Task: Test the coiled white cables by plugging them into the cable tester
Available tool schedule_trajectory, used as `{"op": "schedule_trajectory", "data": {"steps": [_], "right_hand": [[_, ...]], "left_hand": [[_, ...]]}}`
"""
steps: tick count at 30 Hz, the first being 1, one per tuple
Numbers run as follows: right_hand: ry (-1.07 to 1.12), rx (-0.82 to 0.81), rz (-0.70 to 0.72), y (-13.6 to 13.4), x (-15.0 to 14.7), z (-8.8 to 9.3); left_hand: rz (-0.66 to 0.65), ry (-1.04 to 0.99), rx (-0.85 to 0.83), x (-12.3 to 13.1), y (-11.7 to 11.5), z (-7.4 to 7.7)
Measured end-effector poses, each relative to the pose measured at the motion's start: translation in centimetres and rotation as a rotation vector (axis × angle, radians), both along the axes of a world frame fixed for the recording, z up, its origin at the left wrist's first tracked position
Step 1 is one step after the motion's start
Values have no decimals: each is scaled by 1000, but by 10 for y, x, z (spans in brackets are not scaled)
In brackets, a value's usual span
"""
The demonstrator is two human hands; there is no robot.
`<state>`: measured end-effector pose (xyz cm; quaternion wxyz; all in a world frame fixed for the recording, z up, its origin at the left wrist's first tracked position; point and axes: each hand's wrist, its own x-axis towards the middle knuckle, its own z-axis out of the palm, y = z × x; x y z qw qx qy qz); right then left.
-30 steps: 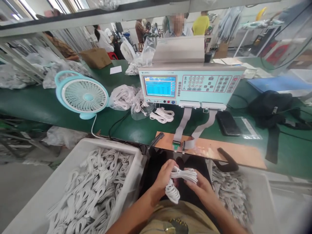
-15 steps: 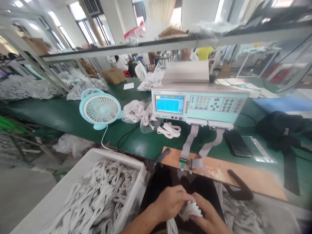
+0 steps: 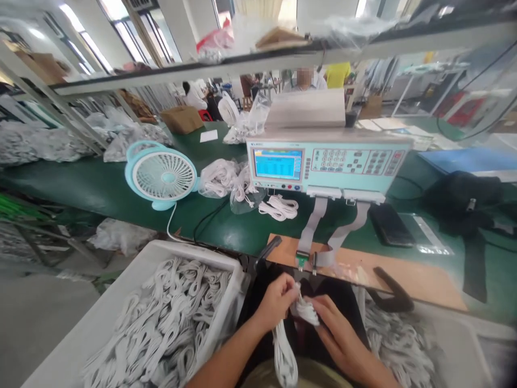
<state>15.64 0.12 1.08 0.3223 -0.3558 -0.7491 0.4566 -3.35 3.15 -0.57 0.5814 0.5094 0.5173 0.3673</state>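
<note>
A coiled white cable (image 3: 285, 350) hangs over my lap, held between both hands. My left hand (image 3: 277, 302) is closed on its upper end. My right hand (image 3: 333, 328) pinches the white strands (image 3: 306, 311) beside it. Both hands sit just below the brown board (image 3: 404, 280) with two small connectors (image 3: 307, 261) at the bench edge. Grey ribbon cables (image 3: 313, 223) run from those connectors up to the pale blue tester (image 3: 327, 159).
A white bin (image 3: 133, 280) full of coiled white cables stands at my left, another heap (image 3: 399, 345) at my right. On the green bench (image 3: 81, 183) are a blue fan (image 3: 159, 175), bagged cables (image 3: 220, 178), a loose coil (image 3: 278, 207), a phone (image 3: 390, 223) and a black bag (image 3: 464, 202). People work in the background.
The view tilted up, then settled. My hands rose slightly toward the board's connectors, and the coil now hangs lower from my left hand while the right pinches the upper strands.
</note>
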Motion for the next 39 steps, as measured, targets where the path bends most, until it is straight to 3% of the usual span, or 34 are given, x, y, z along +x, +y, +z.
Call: {"op": "schedule_trajectory", "data": {"steps": [6, 18, 23, 25, 28, 34, 39], "right_hand": [[-84, 67, 119, 7, -11, 7], [-101, 201, 23, 20, -16, -7], [164, -88, -379, 26, -21, -22], [261, -251, -453, 30, -23, -27], [347, -404, -464, 36, -23, -32], [390, -496, -503, 43, -24, -32], [472, -631, -496, 44, -26, -29]], "left_hand": [[45, -167, -36, 5, 6, -4], [35, -70, 45, 18, 2, -10], [191, -100, 15, 29, 1, -18], [227, -97, -1, 32, 2, -21], [235, -95, -17, 34, 4, -24], [161, -63, -40, 28, 8, -23], [-53, -1, -29, 10, 15, -10]]}}
